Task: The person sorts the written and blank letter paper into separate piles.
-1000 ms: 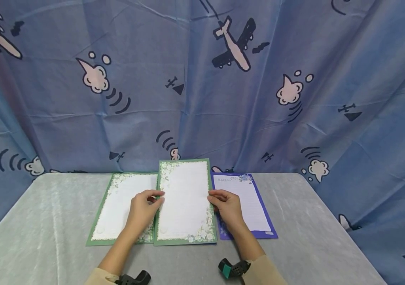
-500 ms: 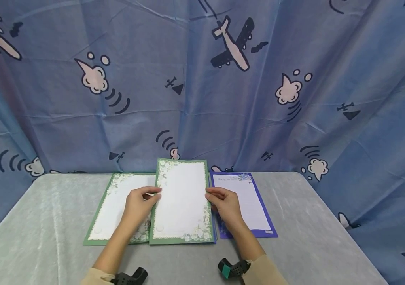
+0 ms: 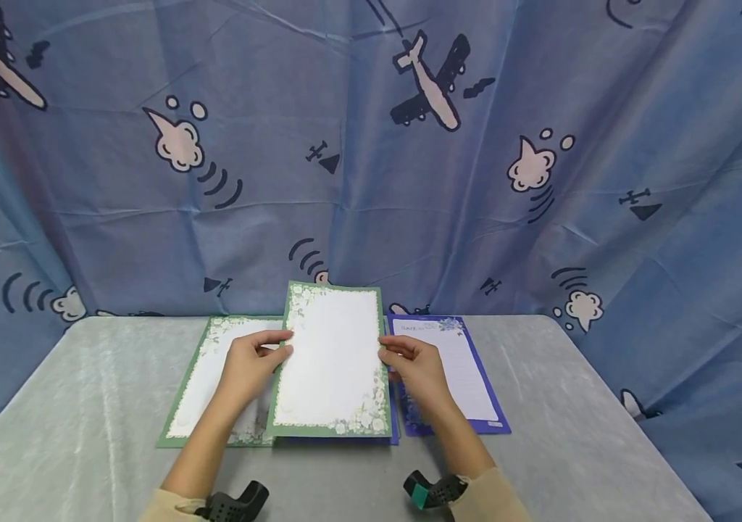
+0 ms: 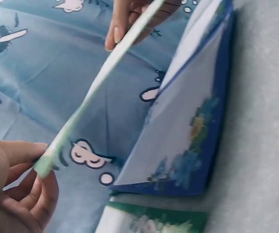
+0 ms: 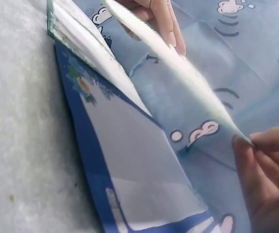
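Both arms are stretched forward and angled inward, with the left forearm (image 3: 200, 449) and the right forearm (image 3: 464, 446) left bare beyond the beige sleeves (image 3: 491, 500). The left hand (image 3: 247, 366) and the right hand (image 3: 422, 370) are held nearly level with each other, well apart, with fingertips pointed inward. In each hand, a pinch is formed by thumb and index finger. In the left wrist view, the lower fingers (image 4: 46, 199) are seen bent beneath the pinch.
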Demonstrator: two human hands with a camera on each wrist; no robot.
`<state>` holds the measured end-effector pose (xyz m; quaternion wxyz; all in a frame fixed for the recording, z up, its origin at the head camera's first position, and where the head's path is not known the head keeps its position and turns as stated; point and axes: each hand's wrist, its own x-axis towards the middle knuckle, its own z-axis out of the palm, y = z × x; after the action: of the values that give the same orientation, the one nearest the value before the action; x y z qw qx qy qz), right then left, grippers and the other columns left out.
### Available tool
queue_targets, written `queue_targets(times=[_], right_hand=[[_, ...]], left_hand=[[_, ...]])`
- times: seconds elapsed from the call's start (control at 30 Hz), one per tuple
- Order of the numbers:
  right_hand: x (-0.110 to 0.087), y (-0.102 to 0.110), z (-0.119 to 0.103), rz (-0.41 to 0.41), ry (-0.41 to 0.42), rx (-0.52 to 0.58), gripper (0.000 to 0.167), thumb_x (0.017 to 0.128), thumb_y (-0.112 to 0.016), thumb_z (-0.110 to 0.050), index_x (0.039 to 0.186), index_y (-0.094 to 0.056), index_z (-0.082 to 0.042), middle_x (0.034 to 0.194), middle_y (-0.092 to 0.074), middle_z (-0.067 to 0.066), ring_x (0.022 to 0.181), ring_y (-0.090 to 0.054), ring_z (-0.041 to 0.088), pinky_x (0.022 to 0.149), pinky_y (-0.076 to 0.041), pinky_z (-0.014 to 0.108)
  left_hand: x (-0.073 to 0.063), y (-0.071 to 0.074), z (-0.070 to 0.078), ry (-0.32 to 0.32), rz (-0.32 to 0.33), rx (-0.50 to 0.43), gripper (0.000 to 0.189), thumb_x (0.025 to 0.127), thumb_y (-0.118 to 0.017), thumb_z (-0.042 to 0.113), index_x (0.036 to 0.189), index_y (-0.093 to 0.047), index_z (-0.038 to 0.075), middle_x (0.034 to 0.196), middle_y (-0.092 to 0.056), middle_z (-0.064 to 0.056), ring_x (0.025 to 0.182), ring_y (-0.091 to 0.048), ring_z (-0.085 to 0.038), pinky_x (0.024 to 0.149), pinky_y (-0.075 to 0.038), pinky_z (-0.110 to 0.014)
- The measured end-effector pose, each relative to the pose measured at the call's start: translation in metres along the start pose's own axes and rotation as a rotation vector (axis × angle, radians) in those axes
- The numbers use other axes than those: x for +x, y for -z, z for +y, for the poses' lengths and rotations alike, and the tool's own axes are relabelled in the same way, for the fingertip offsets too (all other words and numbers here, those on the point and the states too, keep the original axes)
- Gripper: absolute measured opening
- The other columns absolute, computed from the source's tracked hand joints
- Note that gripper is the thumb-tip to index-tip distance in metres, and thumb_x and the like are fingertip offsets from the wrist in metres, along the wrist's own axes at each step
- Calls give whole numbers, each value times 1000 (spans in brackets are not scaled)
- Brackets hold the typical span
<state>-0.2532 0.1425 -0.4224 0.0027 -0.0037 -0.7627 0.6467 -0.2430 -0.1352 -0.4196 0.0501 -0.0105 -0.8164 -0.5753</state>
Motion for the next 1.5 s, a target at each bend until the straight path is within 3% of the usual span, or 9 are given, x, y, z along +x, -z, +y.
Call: queue_targets(times=[0.3,0.57,0.87,1.1,1.5], right_hand=[[-3,-4,-10,-42,26,-16,32,92,-71,-10,124,-71,-5,127,-69,15,98,-68,16,69,-59,25],[-2,-26,-15,-85,67,-10,30,91,-72,-7,121,-72,-4,126,-70,16,96,-70,18,67,-61,28],[-1,-50,-18,-127,72,4,31,91,-71,-6,122,-72,-4,128,-69,17,99,-72,20,69,-62,31],[4,-67,-22,-156,96,25,31,91,-70,-4,122,-71,-1,128,-68,21,94,-73,20,69,-62,31],[5,-95,-19,-162,70,20,29,90,-71,-4,119,-73,-1,123,-71,20,83,-75,17,66,-62,33]], left_hand=[[-1,14,7,-7,-7,83,32,97,-67,14,129,-70,12,130,-67,-15,75,-59,-12,59,-45,-26],[-2,36,6,-12,9,145,34,97,-66,13,131,-68,9,133,-64,-18,85,-63,-14,62,-45,-26],[-4,60,3,39,16,179,36,98,-65,16,134,-66,11,136,-62,-19,93,-63,-16,63,-45,-28],[-5,75,1,53,20,197,38,100,-63,18,137,-64,10,142,-58,-20,107,-63,-29,68,-46,-29],[-7,93,-8,83,16,266,37,100,-62,16,135,-64,6,141,-59,-23,109,-64,-33,71,-50,-31]])
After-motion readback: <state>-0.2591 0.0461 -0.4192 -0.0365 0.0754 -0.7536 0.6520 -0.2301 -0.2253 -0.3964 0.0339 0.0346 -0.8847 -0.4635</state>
